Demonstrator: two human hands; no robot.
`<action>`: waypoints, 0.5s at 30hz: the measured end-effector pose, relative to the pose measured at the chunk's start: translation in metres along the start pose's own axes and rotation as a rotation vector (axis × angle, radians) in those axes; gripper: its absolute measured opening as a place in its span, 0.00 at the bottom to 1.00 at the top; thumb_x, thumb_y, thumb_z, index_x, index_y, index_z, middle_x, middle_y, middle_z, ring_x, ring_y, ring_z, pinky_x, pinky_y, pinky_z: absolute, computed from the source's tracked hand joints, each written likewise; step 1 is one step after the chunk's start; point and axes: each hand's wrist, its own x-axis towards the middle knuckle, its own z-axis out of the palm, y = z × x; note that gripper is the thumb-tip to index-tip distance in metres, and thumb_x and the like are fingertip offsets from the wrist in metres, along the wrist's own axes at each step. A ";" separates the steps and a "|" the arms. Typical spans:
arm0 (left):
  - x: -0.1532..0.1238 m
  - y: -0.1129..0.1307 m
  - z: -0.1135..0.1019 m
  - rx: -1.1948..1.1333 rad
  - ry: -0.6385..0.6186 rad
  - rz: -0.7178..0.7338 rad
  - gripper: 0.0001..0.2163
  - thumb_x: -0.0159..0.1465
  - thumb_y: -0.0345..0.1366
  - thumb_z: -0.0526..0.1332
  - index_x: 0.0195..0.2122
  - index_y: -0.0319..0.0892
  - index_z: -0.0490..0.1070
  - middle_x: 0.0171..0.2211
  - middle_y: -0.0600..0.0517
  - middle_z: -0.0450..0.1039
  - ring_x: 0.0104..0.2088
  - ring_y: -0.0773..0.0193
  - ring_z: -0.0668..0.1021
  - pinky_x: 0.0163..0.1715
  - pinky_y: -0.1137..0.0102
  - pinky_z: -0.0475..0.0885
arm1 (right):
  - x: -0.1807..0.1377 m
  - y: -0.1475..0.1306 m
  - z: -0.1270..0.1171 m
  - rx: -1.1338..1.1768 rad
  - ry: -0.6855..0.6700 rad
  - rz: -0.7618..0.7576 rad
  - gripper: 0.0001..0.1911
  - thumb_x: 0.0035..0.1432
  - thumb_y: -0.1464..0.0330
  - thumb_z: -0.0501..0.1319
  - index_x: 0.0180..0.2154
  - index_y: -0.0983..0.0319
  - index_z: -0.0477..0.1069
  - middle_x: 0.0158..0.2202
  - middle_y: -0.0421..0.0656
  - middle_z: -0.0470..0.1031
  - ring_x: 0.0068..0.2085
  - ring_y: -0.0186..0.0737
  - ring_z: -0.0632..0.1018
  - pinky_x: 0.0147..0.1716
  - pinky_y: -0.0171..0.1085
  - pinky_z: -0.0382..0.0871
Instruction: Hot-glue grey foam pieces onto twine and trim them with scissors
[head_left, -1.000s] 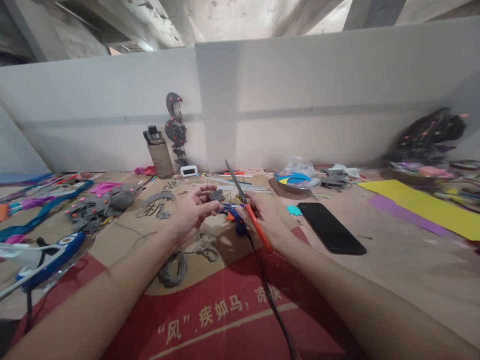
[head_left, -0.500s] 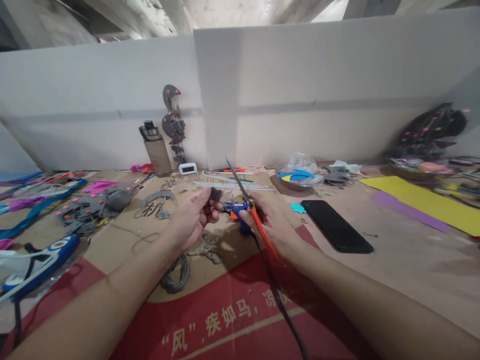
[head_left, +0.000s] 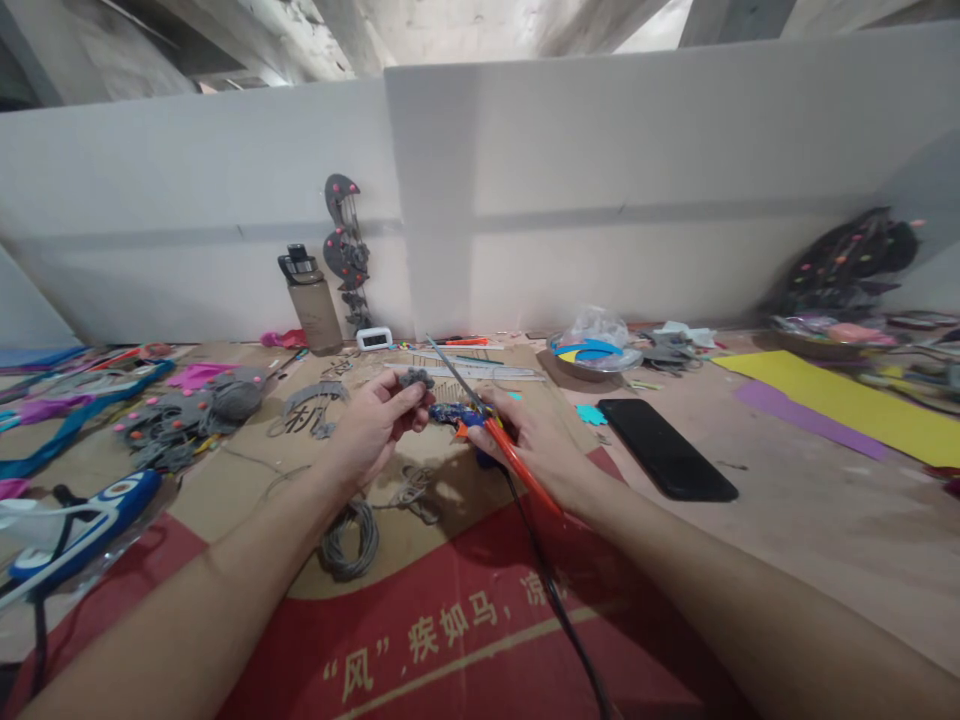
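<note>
My left hand (head_left: pixel 379 425) is closed in a pinch on a small dark grey flower-like piece (head_left: pixel 416 378). My right hand (head_left: pixel 532 440) is wrapped round a blue glue gun (head_left: pixel 454 415), whose nozzle end points left toward my left fingers. A long orange-handled tool (head_left: pixel 517 465) with a thin grey pointed blade lies across the same hand, its tip up and to the left; its exact kind is unclear. A black cord (head_left: pixel 551 590) trails from the glue gun toward me. Below my left hand, a coil of grey cord (head_left: pixel 350 540) rests on the cardboard (head_left: pixel 300 650).
A black phone (head_left: pixel 667 450) lies to the right, near yellow paper (head_left: pixel 832 400). Behind stand a bottle (head_left: pixel 315 310), a small white clock (head_left: pixel 373 339) and a bowl (head_left: pixel 592 368). Grey pieces with pink dots (head_left: pixel 187 410) and a blue-and-white device (head_left: pixel 90 520) are at left.
Both hands have shifted slightly left. The grey piece has turned so its lobed face shows, and the blade tip has moved left and down.
</note>
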 end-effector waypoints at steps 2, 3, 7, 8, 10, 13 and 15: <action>0.001 0.001 -0.002 -0.010 -0.010 -0.003 0.07 0.55 0.33 0.65 0.32 0.36 0.69 0.26 0.52 0.70 0.22 0.74 0.69 0.22 0.77 0.63 | -0.001 0.001 0.001 0.003 -0.037 0.021 0.22 0.57 0.58 0.57 0.51 0.58 0.64 0.43 0.44 0.73 0.41 0.42 0.73 0.42 0.42 0.66; 0.001 0.001 -0.003 -0.018 -0.017 -0.007 0.07 0.55 0.33 0.64 0.31 0.36 0.69 0.25 0.52 0.70 0.21 0.75 0.69 0.22 0.77 0.62 | -0.001 0.002 0.001 0.004 -0.050 0.031 0.21 0.57 0.57 0.56 0.50 0.59 0.64 0.40 0.43 0.73 0.39 0.41 0.72 0.40 0.41 0.66; 0.001 0.001 -0.004 -0.056 -0.047 -0.040 0.06 0.56 0.33 0.64 0.31 0.36 0.70 0.25 0.53 0.69 0.20 0.76 0.67 0.20 0.77 0.60 | -0.001 0.003 0.002 0.030 -0.100 0.053 0.18 0.57 0.56 0.56 0.45 0.59 0.66 0.32 0.40 0.70 0.33 0.37 0.69 0.34 0.37 0.64; 0.001 0.000 -0.004 -0.059 -0.052 -0.049 0.06 0.56 0.33 0.64 0.31 0.36 0.70 0.25 0.53 0.69 0.20 0.76 0.66 0.20 0.77 0.60 | -0.001 0.004 0.003 0.044 -0.116 0.058 0.18 0.57 0.56 0.56 0.44 0.59 0.66 0.32 0.39 0.69 0.32 0.36 0.68 0.33 0.36 0.63; 0.002 -0.001 -0.004 -0.057 -0.058 -0.058 0.07 0.55 0.34 0.65 0.31 0.36 0.70 0.25 0.53 0.69 0.20 0.76 0.66 0.20 0.77 0.60 | -0.001 0.004 0.003 0.061 -0.129 0.062 0.17 0.57 0.55 0.55 0.43 0.60 0.66 0.31 0.39 0.68 0.32 0.35 0.68 0.32 0.35 0.62; 0.002 -0.001 -0.004 -0.039 -0.056 -0.056 0.07 0.55 0.34 0.65 0.29 0.36 0.70 0.25 0.53 0.69 0.19 0.76 0.66 0.19 0.77 0.60 | -0.001 0.004 0.002 0.061 -0.133 0.060 0.17 0.57 0.55 0.56 0.42 0.60 0.66 0.32 0.40 0.68 0.32 0.35 0.68 0.32 0.35 0.62; 0.002 -0.001 -0.005 -0.027 -0.052 -0.057 0.08 0.54 0.35 0.65 0.29 0.36 0.70 0.25 0.53 0.69 0.20 0.76 0.66 0.20 0.77 0.60 | -0.001 0.004 0.002 0.060 -0.135 0.056 0.17 0.57 0.55 0.56 0.41 0.60 0.67 0.33 0.40 0.69 0.33 0.36 0.68 0.33 0.36 0.62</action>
